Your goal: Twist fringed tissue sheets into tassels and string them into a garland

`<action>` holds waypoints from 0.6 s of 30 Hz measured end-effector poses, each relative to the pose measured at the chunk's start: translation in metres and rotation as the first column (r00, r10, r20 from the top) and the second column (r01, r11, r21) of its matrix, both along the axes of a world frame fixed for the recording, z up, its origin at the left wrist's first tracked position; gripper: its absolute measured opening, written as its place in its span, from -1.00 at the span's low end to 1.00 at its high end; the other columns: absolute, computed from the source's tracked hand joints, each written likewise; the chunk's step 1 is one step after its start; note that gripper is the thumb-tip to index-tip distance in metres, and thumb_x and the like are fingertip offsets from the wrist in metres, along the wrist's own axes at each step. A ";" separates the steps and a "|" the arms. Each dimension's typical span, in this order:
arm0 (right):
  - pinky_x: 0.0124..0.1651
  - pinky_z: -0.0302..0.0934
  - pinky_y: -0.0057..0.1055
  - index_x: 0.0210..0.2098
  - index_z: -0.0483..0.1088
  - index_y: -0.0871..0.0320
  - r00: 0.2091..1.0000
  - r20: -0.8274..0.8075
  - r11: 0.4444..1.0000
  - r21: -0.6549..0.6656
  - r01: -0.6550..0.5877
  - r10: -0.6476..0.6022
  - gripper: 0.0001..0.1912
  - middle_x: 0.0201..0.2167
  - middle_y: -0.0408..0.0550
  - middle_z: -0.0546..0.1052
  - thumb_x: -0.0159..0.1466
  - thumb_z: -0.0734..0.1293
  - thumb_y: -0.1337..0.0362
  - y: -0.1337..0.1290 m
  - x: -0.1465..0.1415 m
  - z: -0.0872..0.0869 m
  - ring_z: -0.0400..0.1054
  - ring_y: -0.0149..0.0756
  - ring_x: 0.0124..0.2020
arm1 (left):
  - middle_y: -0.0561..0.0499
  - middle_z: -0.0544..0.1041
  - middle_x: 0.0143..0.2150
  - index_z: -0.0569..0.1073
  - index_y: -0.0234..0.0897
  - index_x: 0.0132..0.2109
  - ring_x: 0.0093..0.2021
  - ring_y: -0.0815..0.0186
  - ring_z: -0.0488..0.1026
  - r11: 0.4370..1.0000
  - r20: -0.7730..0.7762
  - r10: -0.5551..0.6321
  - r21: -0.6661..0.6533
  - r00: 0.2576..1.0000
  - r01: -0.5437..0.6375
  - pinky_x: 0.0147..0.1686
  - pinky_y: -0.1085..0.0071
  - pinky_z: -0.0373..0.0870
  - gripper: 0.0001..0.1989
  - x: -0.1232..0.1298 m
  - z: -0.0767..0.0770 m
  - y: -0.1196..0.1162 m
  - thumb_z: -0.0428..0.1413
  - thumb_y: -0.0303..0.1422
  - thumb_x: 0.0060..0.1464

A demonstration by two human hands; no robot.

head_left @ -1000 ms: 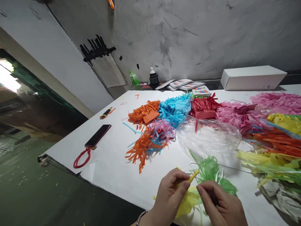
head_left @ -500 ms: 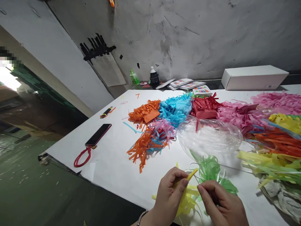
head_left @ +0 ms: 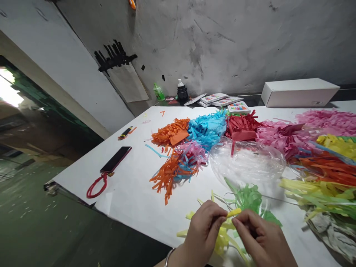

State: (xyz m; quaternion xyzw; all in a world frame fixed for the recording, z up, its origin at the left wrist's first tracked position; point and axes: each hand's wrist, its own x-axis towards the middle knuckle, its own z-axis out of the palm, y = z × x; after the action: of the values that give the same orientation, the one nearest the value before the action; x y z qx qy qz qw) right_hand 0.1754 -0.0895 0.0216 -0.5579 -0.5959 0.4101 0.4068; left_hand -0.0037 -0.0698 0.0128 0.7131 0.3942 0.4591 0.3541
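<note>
Yellow paper (head_left: 234, 213) is pinched by your left hand (head_left: 204, 228); your right hand (head_left: 260, 237) pinches near its tip, holding what I cannot tell. Green paper (head_left: 249, 199) lies just beyond.

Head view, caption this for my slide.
Left hand pinches a yellow tassel, right hand close by, near green fringe.

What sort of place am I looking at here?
Probably a small craft workshop: a fringed blue bundle and a fringed orange bundle lie on a white-topped table, where a left hand pinches a yellow strip.
</note>
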 end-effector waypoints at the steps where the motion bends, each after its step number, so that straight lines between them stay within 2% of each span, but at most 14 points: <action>1: -0.60 0.10 -0.53 -0.44 0.43 0.12 0.996 -0.089 0.995 -0.100 -0.009 0.000 -0.60 -0.68 -0.21 0.38 0.29 0.31 -0.09 0.002 0.000 -0.001 0.26 -0.42 -0.66 | -0.07 0.50 -0.28 0.49 -0.22 -0.09 -0.25 0.27 0.45 0.998 -0.034 -0.022 0.058 0.999 0.024 -0.26 0.43 0.36 -0.83 -0.001 0.000 0.000 0.04 -0.50 0.28; 4: -0.69 0.04 -0.55 -0.24 0.42 0.15 0.933 -0.341 0.939 -0.342 -0.008 -0.116 -0.50 -0.70 -0.27 0.37 0.18 0.39 -0.18 0.005 -0.004 -0.001 0.22 -0.45 -0.76 | -0.10 0.50 -0.25 0.46 -0.21 -0.02 -0.23 0.25 0.45 0.983 -0.107 -0.041 0.173 0.993 0.059 -0.25 0.43 0.38 -0.74 -0.003 0.001 -0.001 0.03 -0.59 0.25; 7: -0.71 0.07 -0.57 -0.08 0.36 0.17 0.842 -0.508 0.911 -0.409 -0.051 -0.181 -0.37 -0.70 -0.30 0.40 0.09 0.47 -0.18 0.007 -0.011 0.003 0.28 -0.42 -0.78 | -0.11 0.50 -0.25 0.45 -0.21 0.02 -0.23 0.26 0.44 0.976 -0.148 -0.070 0.196 0.986 0.099 -0.24 0.42 0.39 -0.71 -0.006 0.001 0.000 0.02 -0.60 0.25; 9: -0.71 0.09 -0.58 -0.12 0.37 0.18 0.805 -0.569 0.901 -0.419 -0.111 -0.165 -0.36 -0.72 -0.31 0.39 0.06 0.49 -0.18 0.007 -0.015 0.005 0.28 -0.42 -0.79 | -0.12 0.50 -0.24 0.46 -0.22 0.03 -0.22 0.26 0.45 0.975 -0.147 -0.100 0.182 0.984 0.126 -0.24 0.42 0.40 -0.71 -0.007 0.002 0.001 0.02 -0.59 0.26; 11: -0.70 0.09 -0.58 -0.22 0.39 0.19 0.814 -0.560 0.900 -0.418 -0.119 -0.152 -0.41 -0.72 -0.29 0.39 0.06 0.49 -0.19 0.007 -0.016 0.004 0.27 -0.45 -0.79 | -0.11 0.50 -0.25 0.49 -0.23 -0.01 -0.22 0.26 0.45 0.983 -0.107 -0.125 0.125 0.986 0.138 -0.22 0.42 0.39 -0.77 -0.007 0.003 0.002 0.02 -0.53 0.29; 14: -0.64 0.13 -0.58 -0.28 0.43 0.18 0.892 -0.444 0.942 -0.328 -0.069 -0.089 -0.49 -0.68 -0.23 0.42 0.18 0.41 -0.18 0.004 -0.015 -0.001 0.30 -0.47 -0.73 | -0.10 0.50 -0.23 0.51 -0.25 -0.15 -0.19 0.24 0.47 0.987 0.040 -0.131 -0.084 0.991 0.134 -0.16 0.38 0.38 -0.86 -0.005 0.007 0.007 0.08 -0.33 0.30; 16: -0.62 0.16 -0.57 -0.29 0.48 0.15 0.943 -0.332 0.974 -0.223 -0.047 -0.031 -0.53 -0.66 -0.21 0.44 0.24 0.35 -0.17 0.001 -0.015 -0.005 0.32 -0.46 -0.71 | -0.07 0.50 -0.24 0.49 -0.27 -0.22 -0.20 0.23 0.45 0.967 0.131 -0.076 -0.233 0.989 0.105 -0.14 0.37 0.36 -0.78 -0.002 0.009 0.010 0.13 -0.19 0.26; 18: -0.59 0.21 -0.56 -0.31 0.50 0.10 0.974 -0.225 0.994 -0.105 -0.026 0.002 -0.53 -0.64 -0.20 0.47 0.26 0.30 -0.19 -0.002 -0.018 -0.007 0.35 -0.43 -0.69 | -0.04 0.47 -0.30 0.46 -0.28 -0.29 -0.24 0.25 0.42 0.947 0.165 -0.012 -0.316 0.986 0.064 -0.17 0.38 0.33 -0.70 0.002 0.010 0.011 0.16 -0.11 0.22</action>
State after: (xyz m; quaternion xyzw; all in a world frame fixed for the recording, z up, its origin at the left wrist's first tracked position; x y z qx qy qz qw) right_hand 0.1572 -0.0917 0.0145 -0.5248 -0.5271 0.5047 0.4381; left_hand -0.0020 -0.0591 0.0232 0.6145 0.4197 0.4380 0.5045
